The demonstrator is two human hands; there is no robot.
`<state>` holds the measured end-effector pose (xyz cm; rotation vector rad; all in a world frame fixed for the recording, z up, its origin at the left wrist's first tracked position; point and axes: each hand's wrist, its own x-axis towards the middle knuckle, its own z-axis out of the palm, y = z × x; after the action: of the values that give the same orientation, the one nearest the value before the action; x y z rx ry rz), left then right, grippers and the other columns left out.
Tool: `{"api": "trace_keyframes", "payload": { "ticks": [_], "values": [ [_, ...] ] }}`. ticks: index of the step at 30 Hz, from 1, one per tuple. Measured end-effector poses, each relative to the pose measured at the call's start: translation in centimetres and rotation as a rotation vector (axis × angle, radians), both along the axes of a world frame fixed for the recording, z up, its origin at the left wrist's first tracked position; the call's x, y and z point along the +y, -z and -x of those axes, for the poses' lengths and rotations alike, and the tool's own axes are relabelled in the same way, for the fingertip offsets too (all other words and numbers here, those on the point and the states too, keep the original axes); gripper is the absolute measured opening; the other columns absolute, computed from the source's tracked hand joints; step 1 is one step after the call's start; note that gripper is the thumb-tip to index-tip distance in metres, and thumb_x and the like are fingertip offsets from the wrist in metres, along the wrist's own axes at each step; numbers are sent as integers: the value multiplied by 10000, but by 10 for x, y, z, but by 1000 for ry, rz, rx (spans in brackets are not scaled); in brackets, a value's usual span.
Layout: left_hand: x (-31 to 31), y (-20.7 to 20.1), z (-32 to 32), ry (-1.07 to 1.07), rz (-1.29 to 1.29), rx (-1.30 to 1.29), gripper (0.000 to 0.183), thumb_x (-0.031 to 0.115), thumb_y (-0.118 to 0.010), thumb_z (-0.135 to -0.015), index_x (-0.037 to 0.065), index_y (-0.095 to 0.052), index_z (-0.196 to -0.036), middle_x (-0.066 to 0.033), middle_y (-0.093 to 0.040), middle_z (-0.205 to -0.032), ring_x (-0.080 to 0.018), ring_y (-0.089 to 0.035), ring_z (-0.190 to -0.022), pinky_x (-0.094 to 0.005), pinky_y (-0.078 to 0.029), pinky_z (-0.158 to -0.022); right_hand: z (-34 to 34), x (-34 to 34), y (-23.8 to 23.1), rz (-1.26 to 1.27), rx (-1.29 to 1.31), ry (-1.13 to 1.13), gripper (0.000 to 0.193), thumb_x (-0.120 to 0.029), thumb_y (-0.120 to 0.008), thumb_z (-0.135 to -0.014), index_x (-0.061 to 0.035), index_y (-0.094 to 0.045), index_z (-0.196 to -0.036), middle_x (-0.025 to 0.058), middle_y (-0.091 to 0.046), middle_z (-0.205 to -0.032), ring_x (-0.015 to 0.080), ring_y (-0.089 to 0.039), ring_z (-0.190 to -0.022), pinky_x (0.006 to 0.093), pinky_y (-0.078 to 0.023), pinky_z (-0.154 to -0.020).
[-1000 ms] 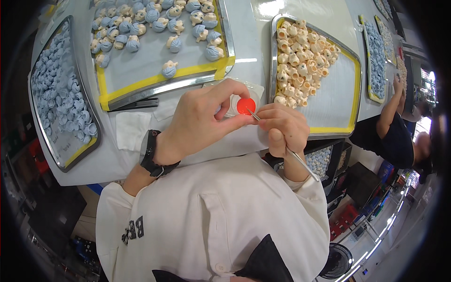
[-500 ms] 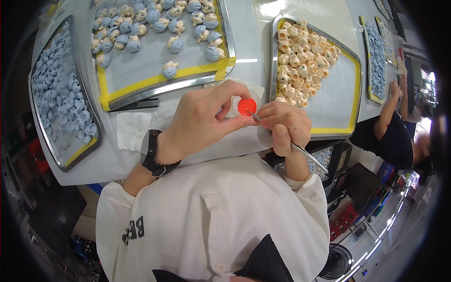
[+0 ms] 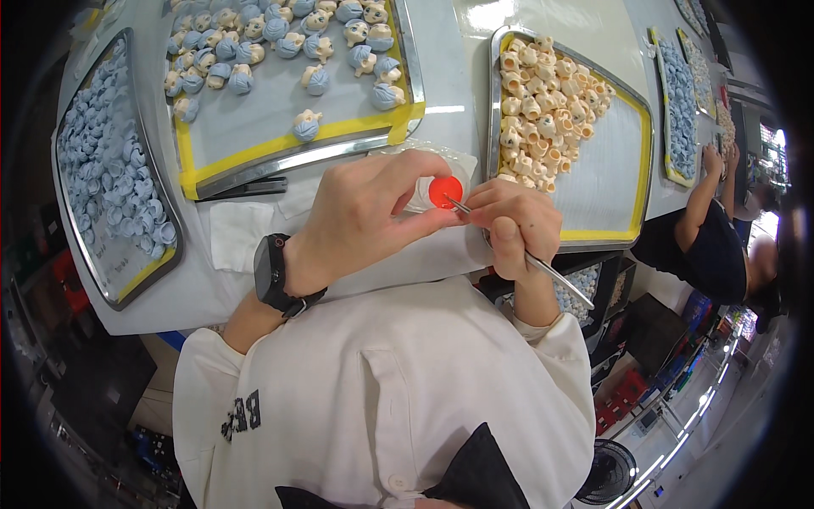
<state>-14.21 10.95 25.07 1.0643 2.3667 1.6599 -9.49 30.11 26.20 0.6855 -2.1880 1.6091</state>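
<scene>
My left hand [image 3: 356, 212] is closed, with thumb and forefinger curled round the edge of a small bright red disc [image 3: 441, 190]. My right hand [image 3: 521, 220] grips a slim metal tool [image 3: 561, 280] like a pen. Its thin tip meets the disc's face, and the thicker silvery end sticks out below the hand toward the lower right. What the tool's tip does on the red surface is too small to tell. Behind the disc lies a crumpled clear plastic bag [image 3: 462, 161], partly covered by my left hand.
A metal tray with yellow-taped rim [image 3: 297, 154] holds blue-haired doll heads. To the right, another tray [image 3: 606, 204] holds hollow cream face pieces; on the left, a tray [image 3: 127, 293] holds blue hair pieces. A folded white cloth [image 3: 240, 236] lies nearby. A person [image 3: 704, 242] works far right.
My hands barely move; the tool's tip shifts very slightly against the red disc. At far right, the other person's hands have moved a little.
</scene>
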Motion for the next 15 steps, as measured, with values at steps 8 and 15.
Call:
{"api": "trace_keyframes", "payload": {
  "ticks": [8,15],
  "values": [
    [2,-7,0,-29,17,-66,587,97,-825,-646,66,-498,-1133,6,-448,-615,-84,-446,-521,-210,-363,-483,1,1,-3,-82,-20,-5,289,-127,-461,-955,46,-537,-736,143,-590,-600,255,-599,-523,354,-519,-512],
    [3,-8,-1,-51,24,-62,614,89,-809,-642,66,-463,-1148,-1,-459,-617,-90,-456,-522,-212,-368,-485,0,1,-4,-94,-11,-2,293,-124,-462,-957,46,-542,-733,138,-598,-607,255,-606,-528,348,-519,-509]
  ]
}}
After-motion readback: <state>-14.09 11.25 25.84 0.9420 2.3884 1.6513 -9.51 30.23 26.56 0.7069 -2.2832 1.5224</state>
